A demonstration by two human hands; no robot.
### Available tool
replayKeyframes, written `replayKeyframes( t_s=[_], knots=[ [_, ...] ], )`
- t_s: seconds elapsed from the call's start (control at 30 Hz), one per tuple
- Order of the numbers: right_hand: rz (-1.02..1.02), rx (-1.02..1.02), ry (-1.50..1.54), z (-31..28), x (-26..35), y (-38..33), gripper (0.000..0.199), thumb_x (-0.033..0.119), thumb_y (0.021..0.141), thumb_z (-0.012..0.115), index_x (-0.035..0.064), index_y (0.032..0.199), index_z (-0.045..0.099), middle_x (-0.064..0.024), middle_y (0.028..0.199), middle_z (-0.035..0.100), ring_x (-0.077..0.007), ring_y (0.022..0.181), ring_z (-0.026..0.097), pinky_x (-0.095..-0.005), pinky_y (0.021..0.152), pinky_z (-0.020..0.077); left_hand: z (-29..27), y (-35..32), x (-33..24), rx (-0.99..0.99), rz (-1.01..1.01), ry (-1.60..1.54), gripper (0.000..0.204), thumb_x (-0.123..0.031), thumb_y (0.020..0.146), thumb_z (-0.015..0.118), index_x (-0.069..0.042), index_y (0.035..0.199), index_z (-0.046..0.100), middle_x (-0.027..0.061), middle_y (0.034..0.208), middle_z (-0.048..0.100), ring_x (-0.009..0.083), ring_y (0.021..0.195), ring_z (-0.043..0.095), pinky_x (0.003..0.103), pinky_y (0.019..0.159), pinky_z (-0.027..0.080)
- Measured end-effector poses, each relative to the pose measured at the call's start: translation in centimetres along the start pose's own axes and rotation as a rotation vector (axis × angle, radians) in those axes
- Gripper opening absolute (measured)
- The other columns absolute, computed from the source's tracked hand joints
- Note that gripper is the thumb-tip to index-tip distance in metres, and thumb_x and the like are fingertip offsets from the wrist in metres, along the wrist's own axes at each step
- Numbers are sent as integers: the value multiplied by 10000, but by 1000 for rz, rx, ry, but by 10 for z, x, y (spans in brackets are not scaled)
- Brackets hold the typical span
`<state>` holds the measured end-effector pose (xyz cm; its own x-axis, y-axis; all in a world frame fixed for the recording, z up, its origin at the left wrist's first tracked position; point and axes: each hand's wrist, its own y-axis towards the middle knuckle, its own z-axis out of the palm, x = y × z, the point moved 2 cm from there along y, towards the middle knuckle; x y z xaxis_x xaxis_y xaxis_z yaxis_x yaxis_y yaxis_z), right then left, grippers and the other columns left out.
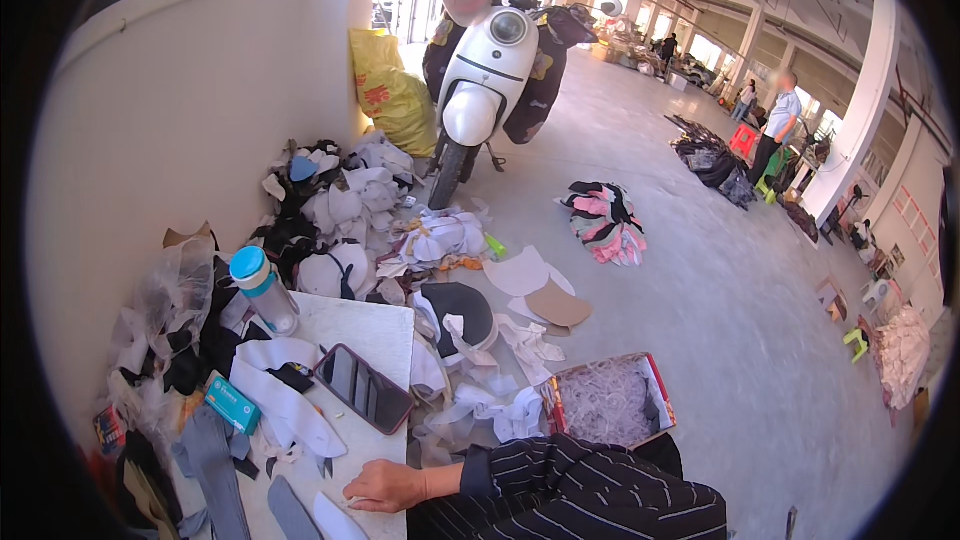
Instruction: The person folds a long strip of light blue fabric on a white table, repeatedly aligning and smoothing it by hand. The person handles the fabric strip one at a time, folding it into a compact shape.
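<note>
Probably for easy reach, a white strip (338,520) and a grey strip (291,510) lie on the white table (385,318) near the right hand (386,486), fingers curled; whether they grasp anything is unclear.

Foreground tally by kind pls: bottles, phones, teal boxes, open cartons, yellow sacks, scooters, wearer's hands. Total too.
Bottle: 1
Phone: 1
Teal box: 1
Open carton: 1
Yellow sack: 1
Scooter: 1
Wearer's hand: 1
Total: 7
</note>
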<state>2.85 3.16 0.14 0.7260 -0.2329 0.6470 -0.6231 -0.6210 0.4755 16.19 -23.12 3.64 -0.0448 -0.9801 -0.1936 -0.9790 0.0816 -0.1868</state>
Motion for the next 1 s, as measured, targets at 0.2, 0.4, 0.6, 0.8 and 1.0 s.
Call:
replayKeyframes(
  t_s=[0.2,0.4,0.6,0.8,1.0],
  knots=[
    [0,-3,-6,-2,2,0,207,263,936,573,62,985,581,-122,789,614,-340,705,572,-418,650,437,-4,1,-4,18,-11,13,764,-473,940,507,11,1492,293,279,1566,171,403,1475,104,608,1150,81],
    [-16,-74,-1,-2,4,2,200,283,938,564,84,932,547,-132,738,598,-352,673,564,-429,632,430,-5,0,-4,8,-6,14,761,-477,944,498,21,1485,301,276,1565,176,402,1474,106,608,1151,80],
    [-12,-70,-5,-1,3,0,203,283,937,564,81,949,554,-132,747,601,-355,676,564,-429,634,429,-6,0,-6,9,-6,15,767,-488,945,489,31,1479,305,268,1567,183,400,1474,110,605,1153,80],
    [-12,-71,-1,1,2,0,207,287,936,563,81,960,559,-132,752,603,-358,680,564,-430,634,428,-6,0,-7,-7,-6,-4,764,-485,944,489,24,1483,305,266,1568,185,399,1475,110,606,1153,78],
    [-4,-53,11,-1,2,1,209,289,941,559,80,954,557,-133,755,605,-357,684,566,-434,635,432,-4,-1,-5,-20,1,-7,762,-482,943,491,15,1489,300,260,1571,183,402,1475,107,610,1152,78]
  ],
)
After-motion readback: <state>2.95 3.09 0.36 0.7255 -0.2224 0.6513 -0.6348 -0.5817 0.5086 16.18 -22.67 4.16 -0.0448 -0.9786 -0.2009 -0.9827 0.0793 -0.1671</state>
